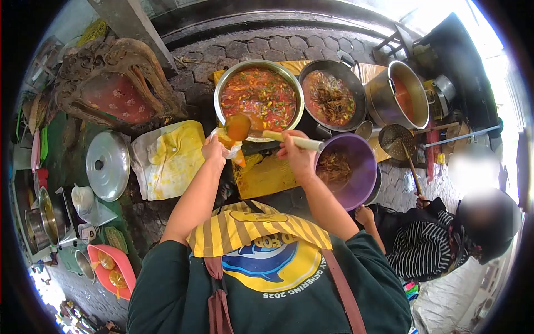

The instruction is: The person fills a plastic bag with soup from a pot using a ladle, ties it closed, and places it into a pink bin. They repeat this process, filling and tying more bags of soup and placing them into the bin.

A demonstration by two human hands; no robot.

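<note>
My right hand (297, 156) is closed around the pale handle of a ladle (307, 142). Red-orange sauce fills the ladle's bowl, which is at the near left rim of a wide metal basin (218, 106) of red stew with green pieces. Just below that bowl, my left hand (213, 150) grips a thin whitish plastic bag (227, 142) with orange sauce showing at its lower corner. A dark wok (361, 89) of similar stew, topped with brown shreds, stands right of the basin. Near my right forearm is a purple tub (364, 167) with brown contents.
A person (423, 239) at the right holds a long-handled skimmer (396, 142). Behind it stands a tall pot (381, 103). Left are a stained cloth (172, 158), a metal lid (108, 165), a carved chair (119, 94) and a pink basin (125, 267) with filled bags.
</note>
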